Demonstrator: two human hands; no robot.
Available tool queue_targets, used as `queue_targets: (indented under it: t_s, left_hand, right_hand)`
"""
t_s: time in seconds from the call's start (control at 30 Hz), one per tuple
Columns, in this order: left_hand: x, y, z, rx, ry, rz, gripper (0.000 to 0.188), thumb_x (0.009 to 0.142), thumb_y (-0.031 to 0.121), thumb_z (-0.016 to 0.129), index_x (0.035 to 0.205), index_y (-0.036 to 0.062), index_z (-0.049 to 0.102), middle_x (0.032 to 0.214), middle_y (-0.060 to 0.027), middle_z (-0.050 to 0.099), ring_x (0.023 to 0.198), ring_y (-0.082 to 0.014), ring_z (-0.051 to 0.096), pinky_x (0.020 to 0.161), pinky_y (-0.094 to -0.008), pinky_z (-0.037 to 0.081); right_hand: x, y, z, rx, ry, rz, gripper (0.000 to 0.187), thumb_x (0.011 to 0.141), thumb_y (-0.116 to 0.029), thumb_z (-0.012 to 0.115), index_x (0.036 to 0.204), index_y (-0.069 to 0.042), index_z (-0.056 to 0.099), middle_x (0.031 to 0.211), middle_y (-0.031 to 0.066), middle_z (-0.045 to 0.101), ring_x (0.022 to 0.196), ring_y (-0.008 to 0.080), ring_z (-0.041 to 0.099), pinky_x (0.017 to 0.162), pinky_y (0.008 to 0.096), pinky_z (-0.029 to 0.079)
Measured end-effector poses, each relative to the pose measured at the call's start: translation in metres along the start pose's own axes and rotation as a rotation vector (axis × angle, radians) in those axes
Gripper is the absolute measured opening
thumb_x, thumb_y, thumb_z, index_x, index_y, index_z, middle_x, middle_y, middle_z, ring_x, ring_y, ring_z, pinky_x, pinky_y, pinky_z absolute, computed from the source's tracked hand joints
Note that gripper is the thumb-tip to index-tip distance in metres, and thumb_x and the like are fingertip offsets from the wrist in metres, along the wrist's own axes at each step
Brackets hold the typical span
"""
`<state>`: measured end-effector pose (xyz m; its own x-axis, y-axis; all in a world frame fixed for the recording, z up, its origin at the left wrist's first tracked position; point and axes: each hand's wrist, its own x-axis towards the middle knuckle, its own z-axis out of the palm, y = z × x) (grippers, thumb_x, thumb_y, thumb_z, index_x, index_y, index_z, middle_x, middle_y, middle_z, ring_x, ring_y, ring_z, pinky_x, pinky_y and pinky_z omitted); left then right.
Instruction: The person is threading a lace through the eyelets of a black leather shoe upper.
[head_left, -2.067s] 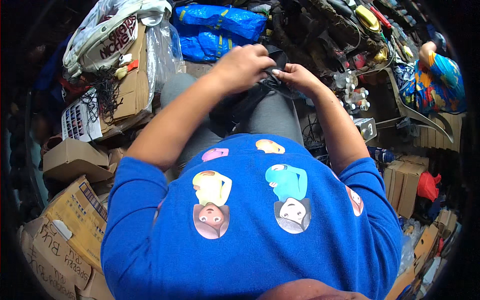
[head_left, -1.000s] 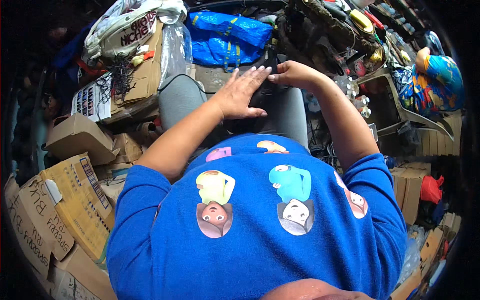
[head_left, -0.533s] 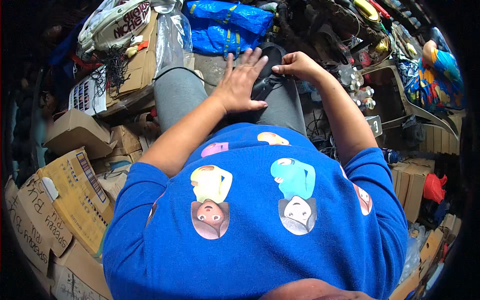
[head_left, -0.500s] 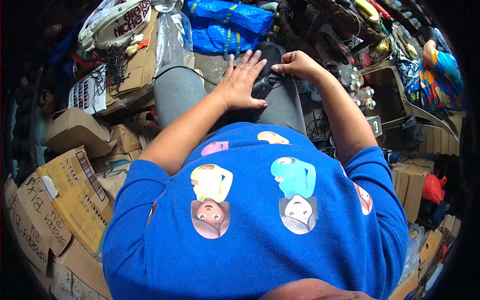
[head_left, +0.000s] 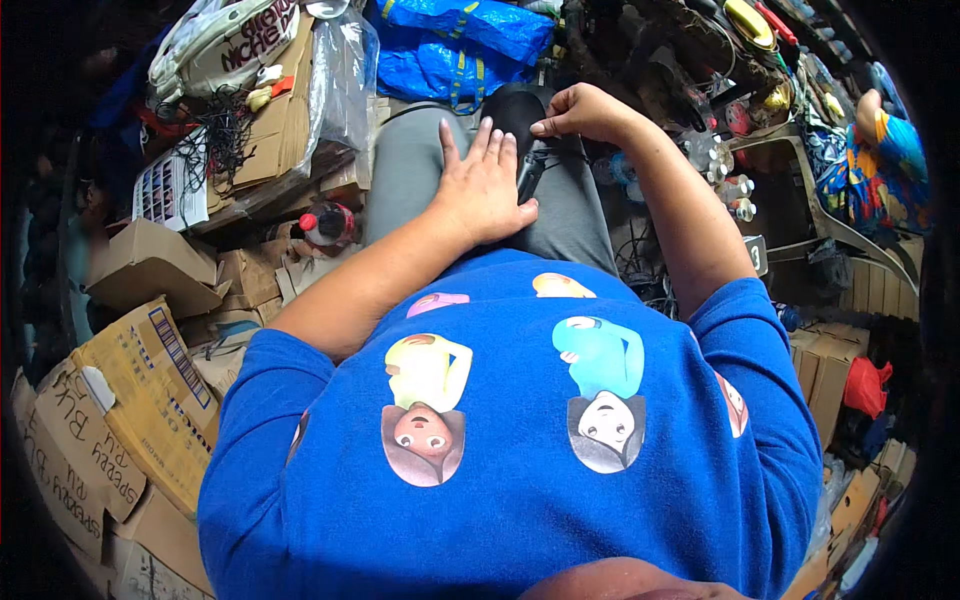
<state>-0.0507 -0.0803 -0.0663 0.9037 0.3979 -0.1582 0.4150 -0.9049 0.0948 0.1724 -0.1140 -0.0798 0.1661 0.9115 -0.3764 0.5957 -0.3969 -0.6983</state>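
Note:
A black object that looks like a shoe (head_left: pixel 513 108) rests across my lap, on my right thigh. My left hand (head_left: pixel 482 190) lies over its left side with the fingers outstretched and apart, covering part of it. At its right edge, my right hand (head_left: pixel 580 112) is closed in a pinch, thumb against fingers. Whatever is between those fingertips is too small or dark to make out. My grey trousers (head_left: pixel 405 165) show beneath the black object.
Beyond my knees lies a blue bag (head_left: pixel 460 50). Cardboard boxes (head_left: pixel 150 265) and a bottle with a red cap (head_left: pixel 328 223) are on the left. To the right stand several clear bottles (head_left: pixel 738 190) beside a frame (head_left: pixel 830 215). Another person's arm (head_left: pixel 868 112) shows far right.
My left knee has swung inward to the right, uncovering the red-capped bottle. The black object and both hands have shifted slightly left, and my left hand sits a little lower.

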Motion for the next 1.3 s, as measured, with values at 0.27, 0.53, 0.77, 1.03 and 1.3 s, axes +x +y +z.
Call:
queue_targets:
  t_s: [0.27, 0.53, 0.77, 1.03, 1.3]
  left_hand:
    - [0.013, -0.012, 0.012, -0.083, -0.135, 0.099, 0.090, 0.085, 0.057, 0.041, 0.141, -0.0083, 0.014, 0.147, -0.0209, 0.025, 0.138, -0.0307, 0.021, 0.108, -0.0597, -0.003]
    - [-0.004, -0.025, -0.005, 0.162, -0.085, 0.073, 0.088, 0.083, 0.068, 0.034, 0.141, 0.0019, 0.030, 0.149, -0.0156, 0.023, 0.141, -0.0338, 0.009, 0.105, -0.0641, -0.006]
    - [0.026, -0.072, -0.024, -0.615, 0.131, 0.262, 0.026, 0.081, 0.023, 0.066, 0.102, 0.0089, 0.067, 0.116, -0.0140, 0.059, 0.107, -0.0316, 0.056, 0.087, -0.0341, 0.046]
    - [0.057, -0.052, -0.022, -0.498, 0.097, 0.486, 0.014, 0.072, 0.021, 0.070, 0.078, 0.0087, 0.065, 0.083, -0.0081, 0.056, 0.090, -0.0275, 0.056, 0.078, -0.0386, 0.046]
    - [-0.002, -0.020, -0.100, -0.834, -0.165, 0.773, 0.032, 0.075, 0.035, 0.068, 0.069, 0.0066, 0.054, 0.072, -0.0045, 0.048, 0.077, -0.0211, 0.049, 0.073, -0.0365, 0.034]
  right_hand:
    - [-0.003, -0.020, -0.013, -0.132, -0.019, 0.064, 0.035, 0.070, -0.037, 0.079, 0.063, -0.006, 0.064, 0.051, -0.0045, 0.048, 0.051, 0.0068, 0.041, 0.050, 0.0258, 0.033]
    - [0.001, -0.017, 0.018, 0.049, 0.030, 0.067, 0.031, 0.075, -0.034, 0.076, 0.084, -0.006, 0.066, 0.062, -0.0052, 0.051, 0.059, 0.0052, 0.044, 0.053, 0.0231, 0.036]
    - [-0.046, -0.002, 0.037, 0.043, 0.396, -0.234, 0.047, 0.067, -0.031, 0.079, 0.107, -0.011, 0.064, 0.099, 0.0105, 0.057, 0.089, 0.0218, 0.057, 0.079, 0.0318, 0.048]
    - [-0.065, -0.015, 0.021, 0.527, -0.154, 0.016, 0.024, 0.088, -0.030, 0.062, 0.088, -0.005, 0.061, 0.075, -0.0052, 0.052, 0.076, 0.0036, 0.048, 0.066, 0.0197, 0.040]
    - [-0.074, -0.034, 0.022, 0.034, -0.379, -0.010, 0.035, 0.078, -0.039, 0.068, 0.093, -0.007, 0.069, 0.073, 0.0032, 0.066, 0.066, 0.0114, 0.059, 0.062, 0.0276, 0.046]
